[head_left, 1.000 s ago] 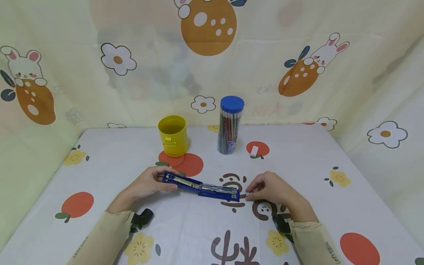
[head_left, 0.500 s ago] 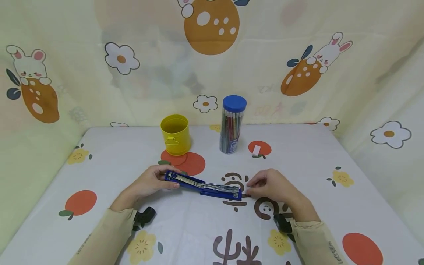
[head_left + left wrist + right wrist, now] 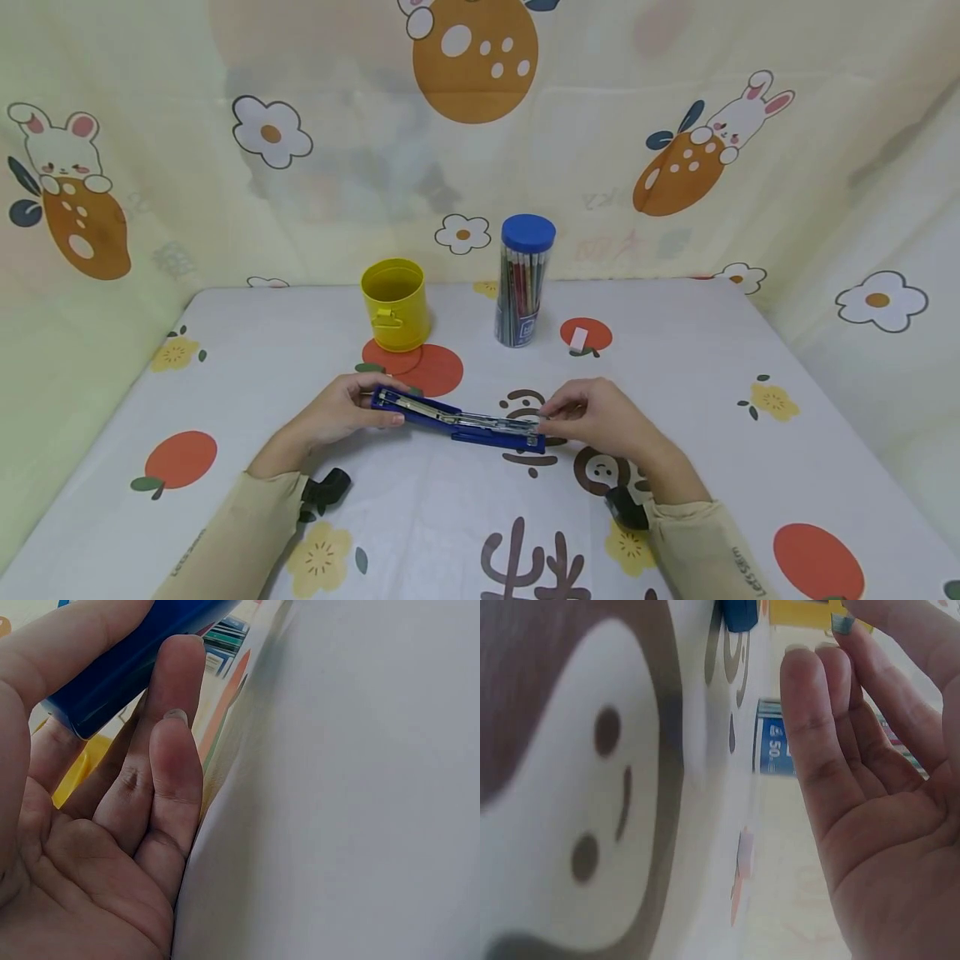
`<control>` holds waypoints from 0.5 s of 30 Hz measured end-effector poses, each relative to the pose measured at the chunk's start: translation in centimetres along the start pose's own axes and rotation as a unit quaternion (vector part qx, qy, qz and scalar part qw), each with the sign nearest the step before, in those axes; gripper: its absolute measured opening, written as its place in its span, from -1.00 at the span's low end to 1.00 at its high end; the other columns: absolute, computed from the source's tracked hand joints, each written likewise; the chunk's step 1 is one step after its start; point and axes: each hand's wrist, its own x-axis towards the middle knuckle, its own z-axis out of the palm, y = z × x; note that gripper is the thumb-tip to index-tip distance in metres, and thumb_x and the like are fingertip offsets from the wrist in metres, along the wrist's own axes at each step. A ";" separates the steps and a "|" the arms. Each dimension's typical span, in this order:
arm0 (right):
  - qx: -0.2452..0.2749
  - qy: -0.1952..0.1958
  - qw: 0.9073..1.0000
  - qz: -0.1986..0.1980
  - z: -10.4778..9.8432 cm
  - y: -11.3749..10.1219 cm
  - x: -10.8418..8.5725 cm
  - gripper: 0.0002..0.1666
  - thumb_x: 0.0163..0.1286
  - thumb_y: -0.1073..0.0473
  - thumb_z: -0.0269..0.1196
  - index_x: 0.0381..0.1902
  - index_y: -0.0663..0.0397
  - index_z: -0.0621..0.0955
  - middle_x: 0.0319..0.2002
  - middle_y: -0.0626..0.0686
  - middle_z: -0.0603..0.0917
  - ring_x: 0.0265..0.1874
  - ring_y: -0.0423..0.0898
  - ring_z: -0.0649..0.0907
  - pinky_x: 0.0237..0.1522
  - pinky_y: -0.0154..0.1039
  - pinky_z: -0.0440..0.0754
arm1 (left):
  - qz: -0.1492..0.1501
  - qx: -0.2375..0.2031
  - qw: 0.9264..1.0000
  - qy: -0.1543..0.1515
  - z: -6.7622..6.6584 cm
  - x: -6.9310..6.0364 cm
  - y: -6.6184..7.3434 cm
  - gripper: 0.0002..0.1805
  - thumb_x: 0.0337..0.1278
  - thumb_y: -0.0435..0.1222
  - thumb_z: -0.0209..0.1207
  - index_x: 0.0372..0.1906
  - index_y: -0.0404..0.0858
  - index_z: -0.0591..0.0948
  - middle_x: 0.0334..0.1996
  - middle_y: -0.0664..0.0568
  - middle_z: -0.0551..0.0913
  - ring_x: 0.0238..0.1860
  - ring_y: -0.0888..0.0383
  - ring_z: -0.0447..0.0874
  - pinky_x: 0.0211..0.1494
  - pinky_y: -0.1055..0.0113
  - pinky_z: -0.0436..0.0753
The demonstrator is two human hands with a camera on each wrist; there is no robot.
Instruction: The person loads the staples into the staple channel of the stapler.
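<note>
A blue stapler (image 3: 457, 421) lies spread open on the table, its metal staple channel facing up. My left hand (image 3: 341, 412) grips the stapler's left end between thumb and fingers; in the left wrist view the blue body (image 3: 120, 671) passes under the thumb. Over the stapler's right end, my right hand (image 3: 603, 421) pinches a small strip of staples (image 3: 842, 624) between thumb and index finger. Its other fingers are loosely bent. From the head view, I cannot tell whether the strip touches the channel.
Behind the stapler stand a yellow bucket (image 3: 396, 312) and a clear tube of pencils (image 3: 520, 292) with a blue lid. A small white block (image 3: 578, 339) lies to the tube's right. A patterned cloth (image 3: 345, 200) hangs along the table's back.
My right hand has moved left with the staple strip, from beside the stapler's right end to over it. The left hand keeps its grip, and the stapler stays in place.
</note>
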 end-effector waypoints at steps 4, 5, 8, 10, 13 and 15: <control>0.001 -0.001 1.000 -0.001 0.3 -0.2 0.1 -0.84 0.20 0.12 0.52 -0.27 -0.02 0.79 -0.35 -0.12 0.71 -0.40 -0.08 0.63 -0.34 -0.27 0.66 | 0.000 -0.001 1.000 0.000 0.0 0.0 0.0 -0.50 0.04 -0.26 0.50 0.14 -0.21 0.68 0.02 -0.11 0.69 -0.17 -0.06 0.70 -0.13 0.30 0.68; -0.001 -0.002 1.000 -0.001 0.4 -0.2 0.1 -0.85 0.20 0.11 0.52 -0.27 -0.03 0.79 -0.35 -0.12 0.70 -0.40 -0.08 0.62 -0.33 -0.28 0.66 | 0.000 0.000 1.000 0.000 0.0 0.0 0.0 -0.50 0.04 -0.26 0.51 0.14 -0.21 0.68 0.02 -0.11 0.69 -0.18 -0.06 0.70 -0.14 0.30 0.68; -0.004 -0.006 1.000 0.000 0.7 -0.3 0.2 -0.84 0.20 0.10 0.52 -0.27 -0.05 0.79 -0.35 -0.12 0.69 -0.39 -0.07 0.61 -0.33 -0.28 0.65 | 0.000 0.001 1.000 -0.001 0.0 0.0 0.0 -0.49 0.04 -0.25 0.51 0.14 -0.21 0.68 0.01 -0.11 0.69 -0.20 -0.05 0.70 -0.16 0.30 0.68; -0.006 -0.008 1.000 0.002 0.8 -0.4 0.2 -0.84 0.20 0.09 0.53 -0.27 -0.06 0.79 -0.36 -0.12 0.68 -0.39 -0.08 0.60 -0.33 -0.28 0.64 | -0.001 0.002 1.000 -0.001 0.0 -0.1 0.1 -0.50 0.04 -0.25 0.51 0.14 -0.20 0.68 0.01 -0.10 0.69 -0.21 -0.05 0.70 -0.16 0.31 0.69; -0.007 -0.009 1.000 0.000 1.0 -0.5 0.2 -0.84 0.20 0.10 0.52 -0.28 -0.04 0.79 -0.38 -0.10 0.66 -0.40 -0.07 0.59 -0.34 -0.29 0.62 | 0.000 0.002 1.000 -0.001 0.0 -0.1 0.0 -0.50 0.04 -0.25 0.50 0.14 -0.20 0.68 0.00 -0.11 0.70 -0.22 -0.05 0.70 -0.16 0.30 0.69; -0.006 -0.008 1.000 -0.003 1.0 -0.6 0.2 -0.84 0.19 0.10 0.53 -0.28 -0.03 0.79 -0.39 -0.09 0.65 -0.39 -0.08 0.58 -0.34 -0.29 0.62 | -0.001 0.001 1.000 -0.001 0.0 -0.1 0.0 -0.50 0.05 -0.24 0.50 0.14 -0.20 0.68 -0.01 -0.11 0.69 -0.21 -0.05 0.69 -0.16 0.29 0.68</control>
